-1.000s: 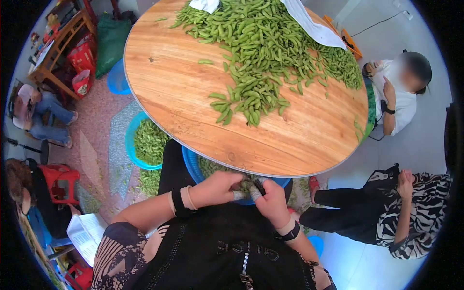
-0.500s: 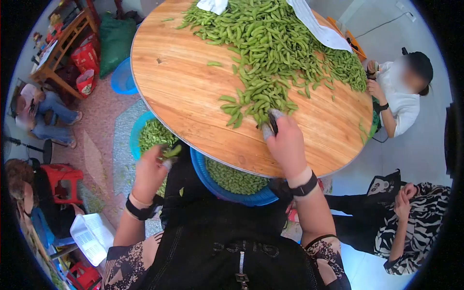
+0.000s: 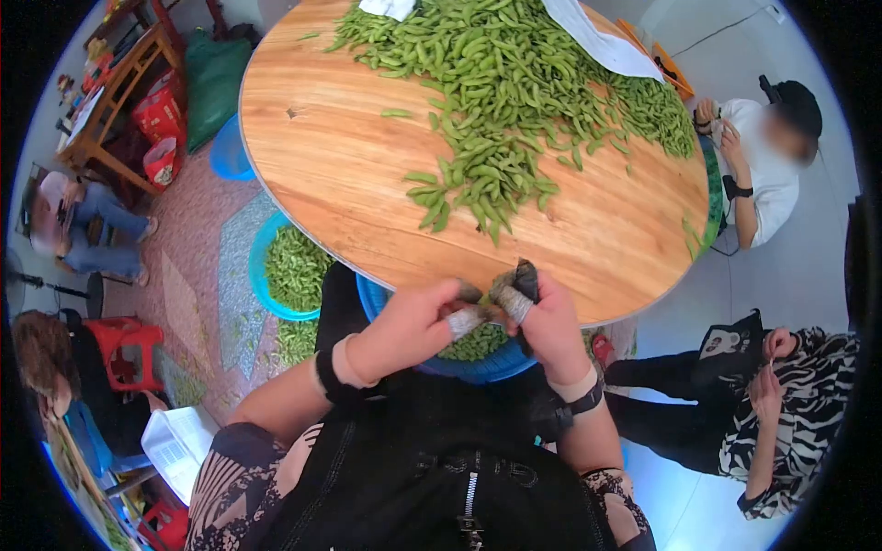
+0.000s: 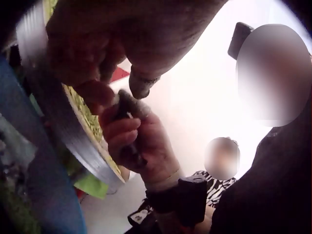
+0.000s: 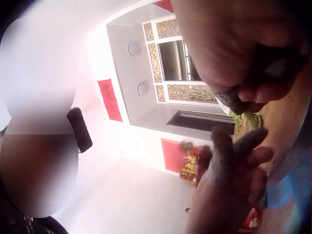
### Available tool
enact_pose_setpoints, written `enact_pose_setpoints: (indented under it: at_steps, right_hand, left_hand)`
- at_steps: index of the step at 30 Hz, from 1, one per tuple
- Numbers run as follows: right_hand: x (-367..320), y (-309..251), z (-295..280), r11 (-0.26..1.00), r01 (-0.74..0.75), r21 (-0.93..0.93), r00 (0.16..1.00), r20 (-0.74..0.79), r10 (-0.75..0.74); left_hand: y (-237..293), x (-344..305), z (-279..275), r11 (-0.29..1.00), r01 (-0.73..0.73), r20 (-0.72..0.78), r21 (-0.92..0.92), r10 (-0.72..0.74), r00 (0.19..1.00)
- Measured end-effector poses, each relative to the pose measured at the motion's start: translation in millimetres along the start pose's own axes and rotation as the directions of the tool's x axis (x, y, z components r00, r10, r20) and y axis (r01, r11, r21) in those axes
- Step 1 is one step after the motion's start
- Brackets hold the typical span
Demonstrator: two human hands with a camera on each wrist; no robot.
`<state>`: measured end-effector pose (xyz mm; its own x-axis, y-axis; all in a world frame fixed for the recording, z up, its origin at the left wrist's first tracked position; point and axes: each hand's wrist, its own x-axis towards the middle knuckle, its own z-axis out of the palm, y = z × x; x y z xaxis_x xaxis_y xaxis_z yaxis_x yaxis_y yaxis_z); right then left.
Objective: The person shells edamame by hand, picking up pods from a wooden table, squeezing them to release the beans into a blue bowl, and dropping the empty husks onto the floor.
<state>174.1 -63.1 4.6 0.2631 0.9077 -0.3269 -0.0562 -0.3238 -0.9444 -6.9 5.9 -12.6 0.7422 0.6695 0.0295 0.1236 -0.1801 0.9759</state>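
Note:
Both hands meet over the near table edge, above a blue basin (image 3: 501, 365) of pods. The left hand (image 3: 390, 331) has its wrapped thumb and forefinger apart; in the right wrist view this left hand (image 5: 231, 180) shows no item clearly between them. Beside it, the right hand (image 3: 551, 331) curls round a dark object (image 3: 526, 275), seen in its palm in the left wrist view, where the right hand (image 4: 146, 146) faces the left hand (image 4: 122, 34). A bit of green shows between the hands; whose fingers hold it is unclear. Green pods (image 3: 501, 101) are heaped on the round wooden table (image 3: 322, 156).
White cloths (image 3: 611, 50) lie on the heap. Left of the table stand a turquoise basin (image 3: 257, 275) of pods, a blue basin (image 3: 228, 151) and a white basket (image 3: 176, 450). People sit or stand left and right, one in white (image 3: 772, 184) at the table's right side.
From the turquoise basin, the left hand has moved right to the near table edge. The right hand has drawn back from the pod heap to meet it. Pods seen in the left hand no longer show there.

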Motion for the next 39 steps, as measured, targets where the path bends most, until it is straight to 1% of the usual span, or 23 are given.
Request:
enact_pose_setpoints:
  at_steps: [1, 2, 3, 4, 6, 7, 9, 12, 16, 18, 19, 21, 25, 26, 27, 28, 29, 30, 34, 35, 36, 37, 39]
  right_hand:
    - [-4, 3, 0, 0.998, 0.016, 0.067, 0.999, 0.037, -0.018]
    - [-6, 5, -1, 0.99, 0.03, 0.134, 0.997, 0.073, -0.04]
    - [-7, 5, -5, 0.992, -0.018, 0.125, 0.998, 0.065, 0.01]
    - [-10, 6, -7, 0.991, -0.019, 0.135, 0.998, 0.059, 0.011]
    - [-17, 6, -9, 0.994, 0.102, 0.045, 0.994, 0.043, -0.104]
    - [-22, 4, -9, 0.993, 0.101, 0.055, 0.994, 0.041, -0.103]
    - [-31, 2, -10, 0.982, 0.165, -0.094, 0.977, 0.149, -0.15]
    - [-33, 5, -10, 0.949, 0.25, -0.19, 0.955, 0.21, -0.21]
    - [-31, 11, -16, 0.943, 0.274, -0.189, 0.949, 0.212, -0.234]
    - [-33, 7, -16, 0.996, 0.086, -0.009, 0.976, 0.202, -0.082]
    - [-33, 8, -16, 0.996, 0.085, -0.006, 0.977, 0.197, -0.082]
    - [-31, 9, -18, 0.98, -0.069, 0.184, 0.969, 0.248, 0.022]
    - [-30, 12, -21, 0.932, -0.163, 0.323, 0.951, 0.303, 0.061]
    - [-30, 12, -21, 0.92, -0.186, 0.346, 0.94, 0.334, 0.065]
    - [-31, 13, -21, 0.906, -0.212, 0.366, 0.929, 0.365, 0.069]
    - [-30, 18, -19, 0.906, -0.214, 0.366, 0.928, 0.366, 0.072]
    - [-27, 27, -16, 0.964, 0.263, 0.035, 0.934, 0.241, -0.264]
    - [-25, 32, -14, 0.698, 0.635, -0.331, 0.772, 0.245, -0.586]
    - [-28, 28, -15, 0.622, 0.62, -0.479, 0.778, 0.272, -0.567]
    - [-28, 32, -13, 0.844, 0.482, -0.236, 0.874, 0.191, -0.446]
    - [-28, 34, -12, 0.957, 0.287, 0.041, 0.945, 0.154, -0.29]
    - [-28, 32, -12, 0.957, 0.287, 0.039, 0.944, 0.156, -0.289]
    - [-26, 28, -13, 0.984, 0.154, 0.095, 0.967, 0.19, -0.17]
  left_hand:
    - [0, 4, 3, 1.0, -0.001, 0.008, 0.0, 0.001, 1.0]
    - [3, 8, 5, 0.989, 0.113, 0.085, -0.093, -0.106, 0.991]
    - [5, 10, 7, 0.957, 0.234, 0.171, -0.174, -0.205, 0.964]
    - [6, 11, 9, 0.957, 0.238, 0.18, -0.167, -0.208, 0.962]
    - [8, 12, 11, 0.948, 0.219, 0.086, -0.231, -0.204, 0.975]
    - [7, 11, 12, 0.949, 0.225, 0.091, -0.223, -0.21, 0.974]
    - [1, 10, 13, 0.981, 0.128, 0.078, -0.144, -0.118, 0.99]
    - [8, 10, 15, 0.993, 0.066, 0.058, -0.096, -0.061, 0.996]
    - [12, 10, 18, 0.998, -0.036, 0.039, 0.043, 0.035, 0.999]
    - [8, 9, 20, 0.868, -0.267, 0.009, 0.419, 0.29, 0.957]
    - [8, 7, 20, 0.867, -0.269, 0.016, 0.419, 0.289, 0.957]
    - [9, 4, 21, 0.711, -0.305, 0.071, 0.633, 0.34, 0.938]
    - [3, 6, 20, 0.701, -0.375, 0.064, 0.607, 0.428, 0.902]
    - [3, 5, 19, 0.998, -0.039, 0.044, 0.044, 0.037, 0.998]
    - [2, 3, 19, 0.778, 0.389, 0.254, -0.494, -0.299, 0.92]
    - [-4, 3, 18, 0.776, 0.391, 0.254, -0.495, -0.301, 0.919]
    - [-14, 3, 17, 0.457, 0.47, 0.42, -0.755, -0.214, 0.882]
    - [-18, 4, 16, 0.052, 0.531, 0.528, -0.846, -0.059, 0.847]
    - [-15, 4, 17, 0.137, 0.513, 0.5, -0.847, -0.123, 0.857]
    - [-8, 4, 16, 0.225, 0.535, 0.495, -0.814, -0.212, 0.843]
    - [-5, 3, 15, 0.308, 0.559, 0.48, -0.77, -0.298, 0.825]
    - [-5, 2, 15, 0.307, 0.558, 0.479, -0.771, -0.297, 0.826]
    - [-7, 0, 17, 0.444, 0.549, 0.449, -0.708, -0.317, 0.836]
